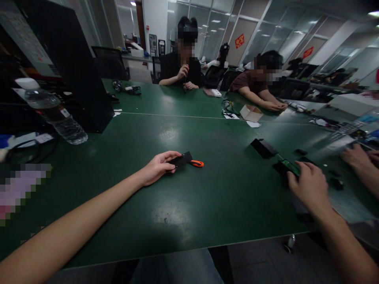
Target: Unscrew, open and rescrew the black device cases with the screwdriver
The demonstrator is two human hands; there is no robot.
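My left hand [160, 167] is closed around a flat black rectangular piece [184, 158], thumb on the near side, above the green tabletop. Just beyond that piece an orange-and-black tool handle [197, 163] shows; the rest of the tool is hidden. Far to the right, my right hand [310, 183] has its thumb and fingers closed at the near end of a green circuit board [290, 167]. The board's edges are dark and partly covered by the fingers. A black box-shaped housing [263, 148] lies beyond it, with a thin light strip between the two.
A water bottle [56, 112] and a tall black cabinet [66, 59] stand at left. Across the green table [133, 221] sit two people, near a small cardboard box [251, 113] and cables [227, 107]. Another person's hand [357, 157] reaches in at right, near small black parts [336, 182].
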